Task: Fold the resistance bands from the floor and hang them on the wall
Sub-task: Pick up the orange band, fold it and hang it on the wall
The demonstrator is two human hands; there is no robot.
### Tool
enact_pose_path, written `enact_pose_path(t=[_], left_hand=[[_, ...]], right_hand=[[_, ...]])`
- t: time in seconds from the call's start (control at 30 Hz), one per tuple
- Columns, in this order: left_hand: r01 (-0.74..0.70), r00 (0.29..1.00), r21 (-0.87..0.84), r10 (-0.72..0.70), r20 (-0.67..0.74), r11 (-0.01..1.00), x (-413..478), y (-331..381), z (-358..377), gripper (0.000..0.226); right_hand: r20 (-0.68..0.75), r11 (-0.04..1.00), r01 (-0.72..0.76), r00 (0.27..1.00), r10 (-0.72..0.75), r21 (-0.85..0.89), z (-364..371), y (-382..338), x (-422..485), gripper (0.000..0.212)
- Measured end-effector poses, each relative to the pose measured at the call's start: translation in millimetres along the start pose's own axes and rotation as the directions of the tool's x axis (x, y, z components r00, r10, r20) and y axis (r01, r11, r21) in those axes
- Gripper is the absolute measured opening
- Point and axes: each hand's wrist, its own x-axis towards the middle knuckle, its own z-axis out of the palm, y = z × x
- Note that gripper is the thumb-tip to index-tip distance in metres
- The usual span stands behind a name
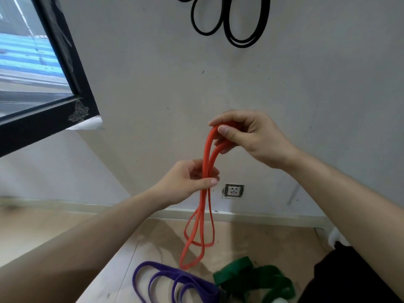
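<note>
both hands pinch the orange band (205, 193) — right hand (251, 136) above left hand (190, 182).

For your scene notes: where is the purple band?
In the head view, the purple band lies on the floor, bottom centre, left of the green band.

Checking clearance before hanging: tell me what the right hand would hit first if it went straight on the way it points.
Likely the bare wall, up and left of the right hand, which grips the orange band. Nothing else shows in that line, though depth is unclear.
</note>
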Motion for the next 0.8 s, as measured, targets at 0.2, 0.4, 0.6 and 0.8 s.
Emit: enact_pose_path(t=[0.2,0.4,0.6,0.8], left_hand=[[0.039,0.999,0.055,-0.038,-0.020,0.998,4,-14,-7,0.020],[0.064,0.998,0.033,-0.064,0.005,0.997,6,-15,-10,0.020],[0.078,0.997,-0.101,-0.080,-0.012,0.992,8,-19,-15,0.017],[0.035,0.982,-0.308,-0.090,-0.168,0.951,8,-16,-31,0.023]], right_hand=[[-0.103,0.998,-0.031,0.994,0.038,0.063,-14,5,-2,0.018],[-0.237,0.982,-0.067,0.965,0.109,0.178,-32,13,-2,0.017],[-0.244,0.956,-0.193,0.938,0.246,0.222,-59,33,-4,0.017],[-0.051,0.887,-0.422,0.897,0.438,0.189,-82,60,-21,0.016]])
